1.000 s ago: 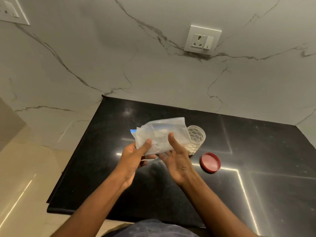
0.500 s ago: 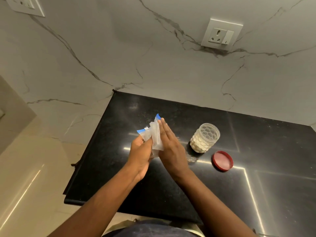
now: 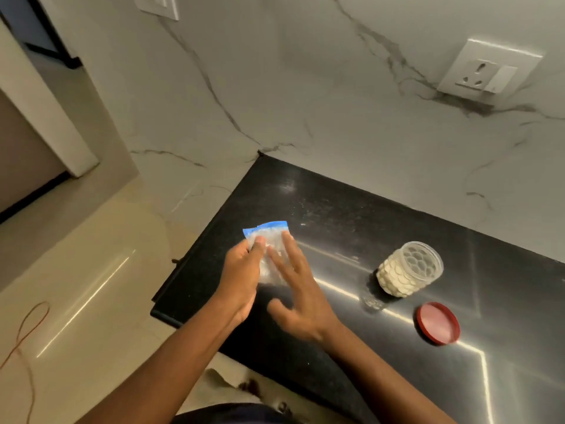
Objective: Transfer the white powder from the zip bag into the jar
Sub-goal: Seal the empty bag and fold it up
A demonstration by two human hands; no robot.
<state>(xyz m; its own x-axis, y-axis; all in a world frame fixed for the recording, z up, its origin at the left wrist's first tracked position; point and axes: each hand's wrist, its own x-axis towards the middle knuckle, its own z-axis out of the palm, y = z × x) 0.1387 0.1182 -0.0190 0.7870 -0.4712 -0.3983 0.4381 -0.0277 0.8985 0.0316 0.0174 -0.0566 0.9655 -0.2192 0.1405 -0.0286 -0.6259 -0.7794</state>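
A folded clear zip bag [image 3: 270,240] with a blue strip along its top is pinched in my left hand [image 3: 241,280], near the black counter's left end. My right hand [image 3: 301,296] lies flat against the bag's right side with fingers spread. To the right stands a clear dimpled jar [image 3: 408,270], lidless and roughly half full of white powder. Its red lid [image 3: 437,322] lies flat on the counter in front of it.
The black stone counter [image 3: 351,215] meets a white marble wall with a socket [image 3: 489,71] behind. The counter's left edge drops to a beige floor where a thin orange cord [image 3: 27,328] lies.
The bag has gone from spread out to folded small, and both hands have moved it left, away from the jar. The view has swung to the left.
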